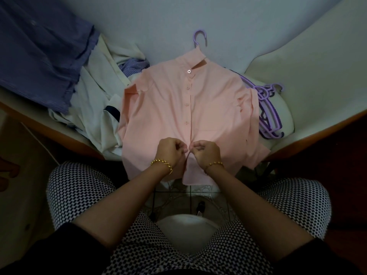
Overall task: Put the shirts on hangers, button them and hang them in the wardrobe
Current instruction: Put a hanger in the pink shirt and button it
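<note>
A pink shirt (pixel 168 108) lies flat on the bed, front up, on a purple hanger (pixel 200 36) whose hook sticks out past the collar. Its upper buttons look fastened down the placket. My left hand (pixel 170 150) and my right hand (pixel 206 151) meet at the placket near the shirt's lower part, each pinching an edge of the fabric. The hem hangs over the bed's edge toward my knees.
A pile of white and checked shirts (pixel 99 108) lies left of the pink one, with a blue striped shirt (pixel 39 52) at far left. Several purple hangers (pixel 268 108) are stacked to the right. The wooden bed frame (pixel 317 133) borders both sides.
</note>
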